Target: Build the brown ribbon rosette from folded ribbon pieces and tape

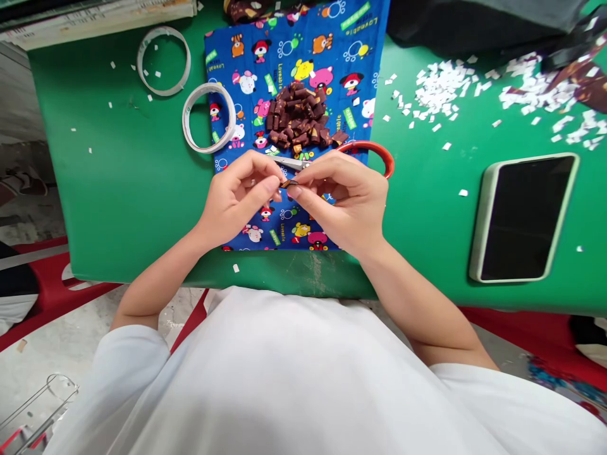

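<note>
Now L hand point(239, 196) & R hand point(351, 199) pinch dark pc point(287, 184) over blue cloth point(256, 66) ("Loveable" txt).

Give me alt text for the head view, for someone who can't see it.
A person's left hand and right hand pinch a small dark piece over a blue cartoon-print cloth. Just beyond are a pile of brown pieces and orange-handled scissors. A phone lies to the right on the green table.

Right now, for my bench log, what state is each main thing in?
Left hand, pinching dark piece
Right hand, pinching same piece
Dark piece, held
Brown pieces, heaped
Blue cloth, spread flat
Scissors, partly hidden; open or shut unclear
White rings, lying flat
Phone, face up, screen dark
White scraps, scattered, some piled
</note>
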The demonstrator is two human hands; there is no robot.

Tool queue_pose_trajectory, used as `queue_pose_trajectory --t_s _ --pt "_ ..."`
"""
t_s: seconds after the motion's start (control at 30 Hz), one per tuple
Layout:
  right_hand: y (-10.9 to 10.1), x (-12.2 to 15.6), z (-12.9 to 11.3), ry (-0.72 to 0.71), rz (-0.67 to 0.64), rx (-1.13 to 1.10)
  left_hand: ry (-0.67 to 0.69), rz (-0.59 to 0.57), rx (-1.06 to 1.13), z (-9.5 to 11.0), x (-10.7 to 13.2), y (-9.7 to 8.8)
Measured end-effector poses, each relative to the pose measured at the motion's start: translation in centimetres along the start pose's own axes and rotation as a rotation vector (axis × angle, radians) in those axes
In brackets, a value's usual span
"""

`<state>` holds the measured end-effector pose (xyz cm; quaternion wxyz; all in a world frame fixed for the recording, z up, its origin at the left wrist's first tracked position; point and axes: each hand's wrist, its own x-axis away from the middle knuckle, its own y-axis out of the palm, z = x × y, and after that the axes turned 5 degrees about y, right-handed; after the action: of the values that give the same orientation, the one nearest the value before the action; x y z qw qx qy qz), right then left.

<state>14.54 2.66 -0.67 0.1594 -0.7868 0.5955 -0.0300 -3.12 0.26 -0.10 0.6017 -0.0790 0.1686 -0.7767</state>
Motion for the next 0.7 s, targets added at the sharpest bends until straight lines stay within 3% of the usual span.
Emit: queue_pose_trajectory --t_s 0.13,0.23,0.37,0.53,0.7 --pt "-0.3 -0.2 0.0 -0.145 0.034 0.044 -0.111 -0.115 0.265 0.0 -0.2 -0.5" --pt "-0.7 -0.3 0.4 -0.274 0.025 0.248 -0.229 -0.203 0.448 0.2 -0.4 -0.8" --pt "-1.3 -0.5 0.9 -0.453 -0.013 0.39 -0.346 -0.211 0.573 0.6 -0.7 -1.3" --pt "-1.4 -0.6 1.3 -0.477 -0.111 0.431 -0.354 -0.23 0.527 0.8 -0.8 -2.0" --pt "-1.2 -0.3 1.4 -0.438 -0.069 0.514 -0.307 -0.144 0.281 0.9 -1.0 -2.8"
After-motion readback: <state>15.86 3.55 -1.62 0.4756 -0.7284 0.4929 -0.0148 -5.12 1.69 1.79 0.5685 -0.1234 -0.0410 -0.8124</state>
